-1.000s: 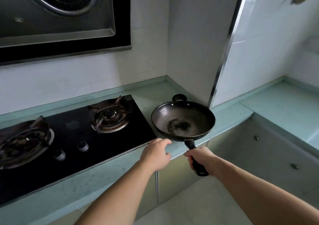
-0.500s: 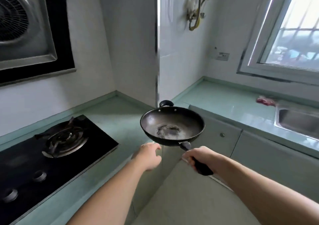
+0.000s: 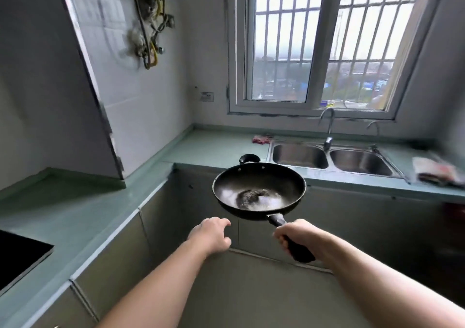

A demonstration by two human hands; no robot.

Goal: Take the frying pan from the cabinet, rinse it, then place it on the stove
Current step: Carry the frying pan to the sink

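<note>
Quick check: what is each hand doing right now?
Left hand: open, relaxed, holding nothing.
Right hand: gripping the frying pan by its handle.

barred window [image 3: 317, 43] high ahead of right hand [image 3: 299, 238] | pink rag [image 3: 261, 139] on teal countertop [image 3: 208, 147] ahead of left hand [image 3: 210, 234] | folded cloth [image 3: 435, 170] far right of right hand | wall socket [image 3: 207, 96] above pink rag | yellow hoses [image 3: 153, 54] up-left of left hand

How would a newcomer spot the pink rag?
Find the window. Under it, a double sink sits in the green counter. The rag lies just left of the sink: small, pink, crumpled, unlike the bigger whitish cloth on the right.
</note>
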